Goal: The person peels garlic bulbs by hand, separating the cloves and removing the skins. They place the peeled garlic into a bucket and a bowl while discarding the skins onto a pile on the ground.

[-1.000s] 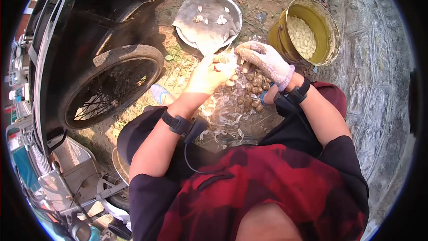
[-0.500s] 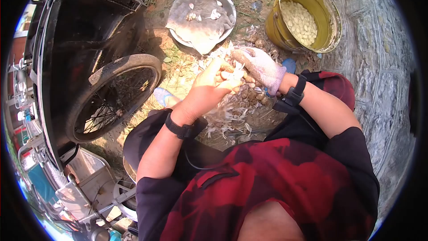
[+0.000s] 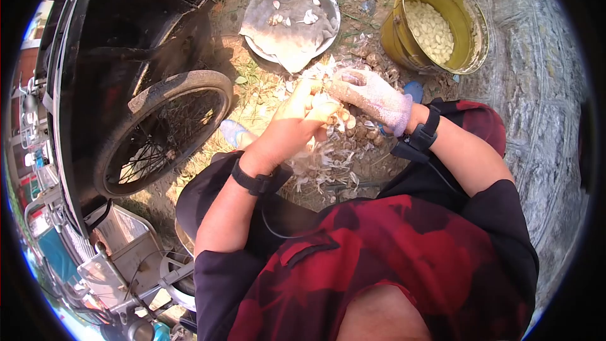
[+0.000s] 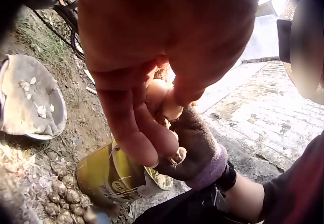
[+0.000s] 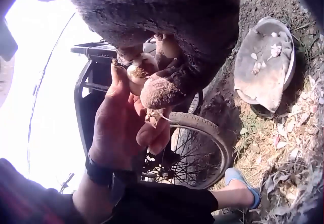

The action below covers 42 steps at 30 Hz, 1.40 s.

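Observation:
My bare left hand (image 3: 293, 117) holds pieces of garlic (image 3: 341, 115) between curled fingers and thumb, over a heap of dry skins. Against it from the right, my gloved right hand (image 3: 375, 100) pinches a pale garlic bulb (image 5: 136, 74) with thumb and fingers. In the right wrist view the left fingertips touch this same bulb, and a root tuft with torn skin (image 5: 154, 116) hangs below the glove's dirty fingertip. The left wrist view shows smooth cloves (image 4: 159, 93) between both hands, partly hidden by the left fingers.
A cloth-covered basin (image 3: 271, 33) with several cloves stands ahead. At front right is a yellow bucket (image 3: 392, 38) holding pale cloves (image 3: 429, 30). Unpeeled bulbs (image 4: 66, 199) and skins (image 3: 325, 167) lie on the ground. A cart wheel (image 3: 224, 98) is left, a grey slab (image 3: 530, 101) right.
Half a second ago the left fingers curled in, showing white cloves, slightly apart from the glove. Now they reach up against the gloved fingertips. The head view has shifted slightly.

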Available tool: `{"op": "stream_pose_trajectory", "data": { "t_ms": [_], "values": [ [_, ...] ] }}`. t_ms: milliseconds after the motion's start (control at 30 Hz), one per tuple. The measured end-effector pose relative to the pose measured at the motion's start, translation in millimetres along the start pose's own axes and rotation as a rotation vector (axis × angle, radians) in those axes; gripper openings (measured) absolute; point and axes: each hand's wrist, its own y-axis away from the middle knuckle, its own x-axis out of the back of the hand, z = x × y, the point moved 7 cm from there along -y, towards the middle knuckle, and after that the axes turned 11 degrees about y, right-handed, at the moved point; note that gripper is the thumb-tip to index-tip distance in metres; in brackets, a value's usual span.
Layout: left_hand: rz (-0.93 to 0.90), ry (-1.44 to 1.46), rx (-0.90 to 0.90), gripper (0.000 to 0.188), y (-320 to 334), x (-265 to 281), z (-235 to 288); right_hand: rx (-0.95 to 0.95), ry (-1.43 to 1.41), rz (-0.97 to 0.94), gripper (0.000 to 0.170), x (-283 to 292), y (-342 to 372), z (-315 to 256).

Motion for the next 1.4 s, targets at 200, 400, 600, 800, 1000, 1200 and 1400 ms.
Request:
{"op": "stream_pose_trajectory", "data": {
  "t_ms": [200,400,600,800,1000,1200,1400],
  "values": [
    [0.045,-0.195,0.099,0.043,0.3,-6.5,-5.5,0.030,0.478,0.155,0.035,-0.8,-0.8,3.1],
    [-0.048,-0.457,-0.118,0.035,1.1,-13.6,6.9,-0.222,-0.596,0.195,0.033,-1.4,-5.9,45.5],
    [0.139,0.229,-0.020,0.020,-2.7,8.5,9.4,-0.346,-0.872,0.072,0.037,12.0,-1.8,32.8],
    [0.192,-0.049,-0.060,0.022,0.3,6.4,15.7,-0.257,-0.677,0.038,0.034,4.6,-1.8,4.6],
    [0.126,-0.562,-0.307,0.044,2.3,-0.2,21.5,-0.135,0.027,-0.031,0.030,-9.5,3.4,-8.9],
    [0.176,-0.701,-0.443,0.034,0.8,-7.7,19.9,0.016,0.312,0.114,0.027,4.0,-3.8,13.7],
    [0.186,-0.725,-0.367,0.037,-1.2,-8.8,27.1,-0.120,-0.043,0.033,0.026,0.3,0.8,13.6]
  ]
}}
